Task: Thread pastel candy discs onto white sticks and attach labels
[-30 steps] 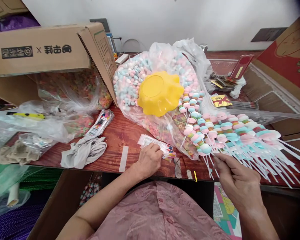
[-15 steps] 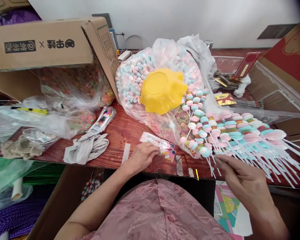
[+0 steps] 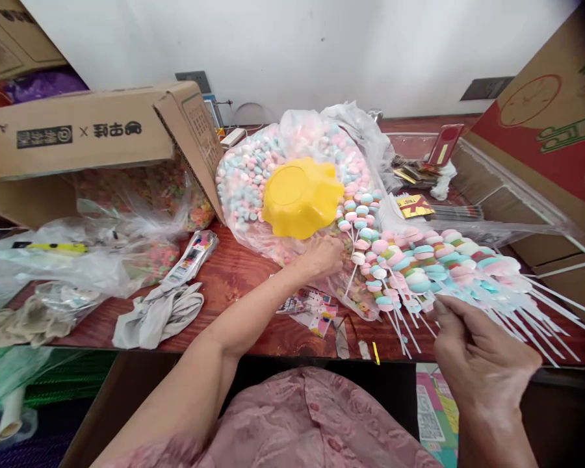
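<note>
My left hand reaches over the clear bag of small ring-shaped gummy candies, just below the upturned yellow scalloped bowl. Its fingers are curled down and bunched, and their tips are hidden. To the right, my right hand is closed in a pinch beside the white sticks of the marshmallow skewers. Whatever sits between its thumb and finger is too small to make out. These skewers carry pink, blue and white marshmallows. Loose marshmallows fill a large clear bag behind the bowl.
A cardboard box holding bagged candy stands at the left. Grey gloves and a stack of printed packets lie near it. More printed packets rest near the front edge. Another carton stands at right.
My left hand has moved up and right from the printed packets to the candy bag by the bowl. My right hand stays pinched beside the skewers. The view has tilted up slightly.
</note>
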Tool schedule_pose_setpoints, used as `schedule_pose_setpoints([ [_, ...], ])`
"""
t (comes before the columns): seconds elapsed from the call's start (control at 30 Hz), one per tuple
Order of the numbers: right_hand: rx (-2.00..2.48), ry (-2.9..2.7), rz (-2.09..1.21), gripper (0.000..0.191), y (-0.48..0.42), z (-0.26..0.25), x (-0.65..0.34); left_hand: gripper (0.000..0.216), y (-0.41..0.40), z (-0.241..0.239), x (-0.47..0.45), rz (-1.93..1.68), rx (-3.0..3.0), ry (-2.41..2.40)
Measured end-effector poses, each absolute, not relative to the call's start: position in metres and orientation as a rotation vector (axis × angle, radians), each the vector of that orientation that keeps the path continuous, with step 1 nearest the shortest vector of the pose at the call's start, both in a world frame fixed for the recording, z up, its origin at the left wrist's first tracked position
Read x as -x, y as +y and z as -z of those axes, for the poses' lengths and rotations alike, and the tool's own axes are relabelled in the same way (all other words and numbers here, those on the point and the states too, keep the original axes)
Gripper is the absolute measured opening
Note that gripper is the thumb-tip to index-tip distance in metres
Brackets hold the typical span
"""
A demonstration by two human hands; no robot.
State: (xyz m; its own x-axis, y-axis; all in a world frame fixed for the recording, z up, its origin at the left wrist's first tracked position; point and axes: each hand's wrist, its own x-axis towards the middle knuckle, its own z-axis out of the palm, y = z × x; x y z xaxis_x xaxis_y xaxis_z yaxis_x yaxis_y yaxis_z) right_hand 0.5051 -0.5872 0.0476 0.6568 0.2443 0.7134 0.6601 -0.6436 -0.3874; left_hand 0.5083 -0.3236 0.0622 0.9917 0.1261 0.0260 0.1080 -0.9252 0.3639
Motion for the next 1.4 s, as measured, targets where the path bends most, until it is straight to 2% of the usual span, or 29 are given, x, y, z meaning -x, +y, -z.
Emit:
schedule_pose_setpoints([
  [0.3,2.165,-0.960,0.774,0.013,-0.598,-0.031,-0.504,0.017,-0.290,-0.037,-0.482,-0.018,-2.767,0.312],
  [0.63,2.143,-0.984,0.734,0.014,-0.571,-0.028,-0.503,0.020,-0.294,-0.032,-0.488,-0.143,-2.432,0.324],
  [0.83,2.070,-0.920,0.616,0.012,-0.576,-0.029,-0.496,0.039,-0.311,-0.052,-0.450,-0.183,-1.531,0.219],
  [0.9,2.055,-0.948,0.586,0.013,-0.574,-0.031,-0.493,0.041,-0.319,-0.058,-0.437,-0.145,-1.426,0.176],
  [1.2,2.065,-1.205,0.672,0.019,-0.569,-0.036,-0.484,0.030,-0.335,-0.064,-0.399,-0.393,-1.970,0.053],
  [1.4,2.071,-1.200,0.699,0.022,-0.561,-0.039,-0.462,0.031,-0.352,-0.052,-0.390,-0.479,-1.841,0.193],
])
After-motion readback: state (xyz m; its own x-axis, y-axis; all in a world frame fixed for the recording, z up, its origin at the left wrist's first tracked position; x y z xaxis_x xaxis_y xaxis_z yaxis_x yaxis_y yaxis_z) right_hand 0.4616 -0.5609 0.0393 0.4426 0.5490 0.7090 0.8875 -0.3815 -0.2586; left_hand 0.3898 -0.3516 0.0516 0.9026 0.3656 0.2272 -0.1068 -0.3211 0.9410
